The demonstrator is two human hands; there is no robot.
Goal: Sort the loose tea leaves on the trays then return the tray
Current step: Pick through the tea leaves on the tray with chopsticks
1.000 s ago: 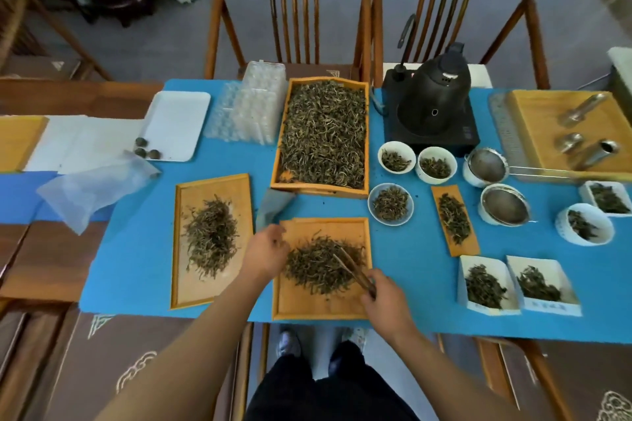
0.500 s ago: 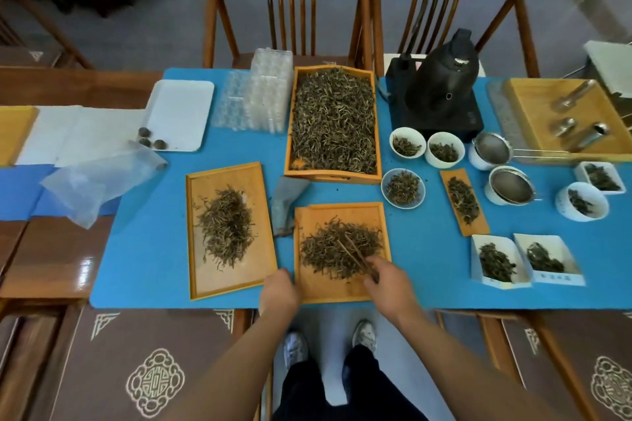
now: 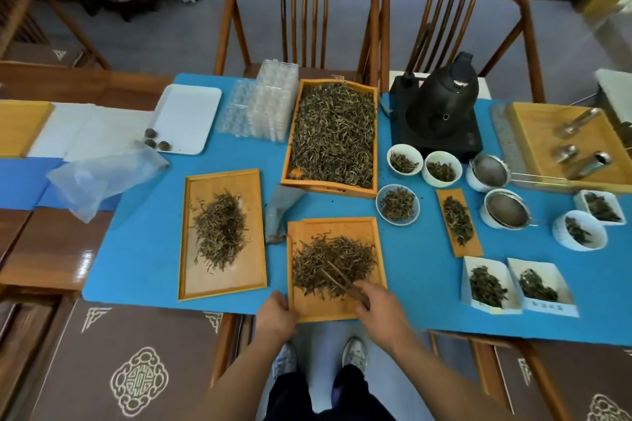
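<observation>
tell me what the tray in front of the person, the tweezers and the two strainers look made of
Near tray: looks like bamboo or light wood, smooth matte honey finish with faint grain. Tweezers in the right hand: darker brown, probably bamboo or wood; too blurred to be sure. Strainers: fine grey mesh in shiny rims, likely steel, resting on white cups that look ceramic.

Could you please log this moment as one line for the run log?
left hand: grips near tray edge | right hand: holds tweezers in tea pile | phase: sorting
</observation>
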